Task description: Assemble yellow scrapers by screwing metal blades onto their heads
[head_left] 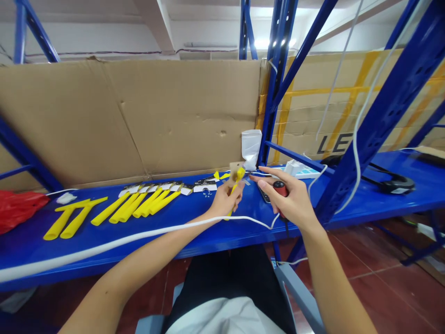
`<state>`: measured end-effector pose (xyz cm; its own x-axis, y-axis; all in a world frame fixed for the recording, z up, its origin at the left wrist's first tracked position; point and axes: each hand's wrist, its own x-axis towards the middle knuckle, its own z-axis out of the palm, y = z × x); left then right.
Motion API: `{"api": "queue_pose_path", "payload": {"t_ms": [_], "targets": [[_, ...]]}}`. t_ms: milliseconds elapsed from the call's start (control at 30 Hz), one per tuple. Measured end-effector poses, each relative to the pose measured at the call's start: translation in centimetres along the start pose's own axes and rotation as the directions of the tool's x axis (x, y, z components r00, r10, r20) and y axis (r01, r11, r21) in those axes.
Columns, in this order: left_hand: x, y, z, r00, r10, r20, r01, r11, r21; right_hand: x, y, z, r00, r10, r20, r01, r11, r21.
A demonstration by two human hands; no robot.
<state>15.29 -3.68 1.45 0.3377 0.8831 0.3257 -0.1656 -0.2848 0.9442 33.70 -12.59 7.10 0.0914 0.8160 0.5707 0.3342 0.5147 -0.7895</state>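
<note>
My left hand (pixel 227 197) is closed around a yellow tube-shaped piece (pixel 240 173) with a small card (pixel 236 169) at its upper end. My right hand (pixel 290 195) is just to the right, thumb and index finger stretched toward that piece. A red handle with a black end (pixel 280 188) shows between the thumb and forefinger, apparently held in the palm. Its lower part is mostly hidden by the hand. A dark flat object (pixel 264 192) lies beside my right fingers. Left of my left hand, several yellow tubes (pixel 139 204) with black-and-white cards lie in a row.
A blue shelf (pixel 201 232) serves as the work surface. A white cable (pixel 139 236) crosses in front of my left arm. Cardboard (pixel 174 120) stands behind. A blue post (pixel 378 102), a red bag (pixel 21 211), a white pouch (pixel 251 146) and a black coiled cable (pixel 396 185) are around.
</note>
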Motion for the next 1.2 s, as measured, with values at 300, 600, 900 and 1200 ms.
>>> {"api": "queue_pose_path", "payload": {"t_ms": [300,600,900,1200], "targets": [[0.6,0.9,-0.7,0.997,-0.045,0.061,0.058,0.974,-0.218,0.6,0.8,-0.3,1.0,-0.01,-0.024,0.01,1.0,-0.024],[1.0,1.8,-1.7,0.9,-0.193,0.391,0.359,0.836,-0.415,1.2,2.7,-0.3,0.999,-0.054,-0.002,0.053,0.986,-0.157],[0.0,2.3,-3.3,0.587,-0.446,0.676,0.738,0.639,-0.218,1.6,4.1,0.4,0.993,-0.042,0.114,0.058,0.988,-0.142],[1.0,1.2,-3.4,0.409,-0.563,0.718,0.752,0.653,0.085,1.9,4.1,-0.3,0.987,0.16,-0.007,-0.157,0.961,-0.227]]}}
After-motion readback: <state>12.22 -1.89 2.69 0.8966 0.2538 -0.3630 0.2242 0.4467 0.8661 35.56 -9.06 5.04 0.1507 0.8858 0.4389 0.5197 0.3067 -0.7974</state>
